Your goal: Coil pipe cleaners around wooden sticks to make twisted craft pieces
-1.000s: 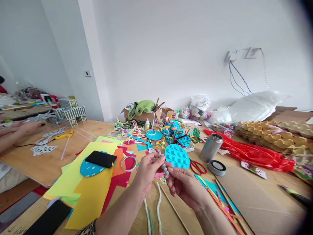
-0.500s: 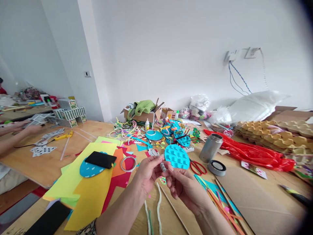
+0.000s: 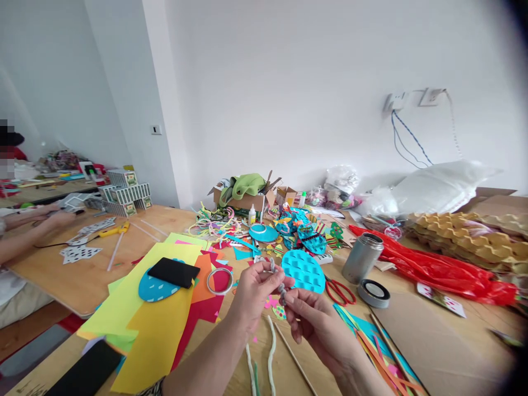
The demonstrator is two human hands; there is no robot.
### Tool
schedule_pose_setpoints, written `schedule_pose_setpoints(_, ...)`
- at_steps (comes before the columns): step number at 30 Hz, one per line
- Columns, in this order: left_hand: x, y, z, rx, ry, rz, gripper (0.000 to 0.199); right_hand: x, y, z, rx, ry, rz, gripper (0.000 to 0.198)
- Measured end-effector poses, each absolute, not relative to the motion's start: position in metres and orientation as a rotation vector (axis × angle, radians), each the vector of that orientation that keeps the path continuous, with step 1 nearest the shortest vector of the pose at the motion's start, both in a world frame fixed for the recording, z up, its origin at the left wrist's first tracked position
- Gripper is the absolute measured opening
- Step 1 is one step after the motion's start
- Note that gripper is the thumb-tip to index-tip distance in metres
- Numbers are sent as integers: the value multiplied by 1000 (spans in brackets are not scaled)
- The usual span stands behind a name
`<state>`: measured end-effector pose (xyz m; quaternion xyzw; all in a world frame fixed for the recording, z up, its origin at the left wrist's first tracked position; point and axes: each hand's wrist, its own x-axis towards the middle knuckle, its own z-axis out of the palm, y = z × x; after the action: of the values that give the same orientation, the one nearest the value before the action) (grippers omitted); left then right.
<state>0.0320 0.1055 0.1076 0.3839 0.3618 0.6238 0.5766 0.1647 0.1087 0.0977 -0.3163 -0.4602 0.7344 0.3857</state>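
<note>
Over the near middle of the table, my left hand [image 3: 258, 289] pinches a short grey twisted cord [image 3: 282, 290] between thumb and fingers. The lower end of the cord is held in the fingertips of my right hand [image 3: 315, 322]. Parts of it are covered by my fingers. Just beyond my hands lies a bright blue oval [image 3: 303, 271] with raised squares. Red-handled scissors [image 3: 340, 291] rest to its right. Below my hands are white fuzzy strips [image 3: 270, 352], a green strip [image 3: 256, 379] and a thin wooden stick [image 3: 293, 357].
Coloured paper sheets [image 3: 154, 324] and a black phone [image 3: 174, 272] lie left. A metal flask [image 3: 363, 258], its lid [image 3: 373, 292], cardboard [image 3: 437, 341] and egg trays [image 3: 457, 239] are right. Another person's hands [image 3: 53, 220] work at the far left, near playing cards [image 3: 80, 253].
My hands have shifted their grip on the grey cord, so more of it shows above and between my fingers. The whole view has moved slightly.
</note>
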Motion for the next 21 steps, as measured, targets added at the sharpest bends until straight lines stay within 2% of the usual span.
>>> schedule_pose_setpoints(9,26,106,110,912,805,1446,29,161,109,96,-1030,-1457,1386,36)
schedule_pose_setpoints(21,26,108,111,897,935,1458,30,160,109,92,-1128,-1621,1135,36)
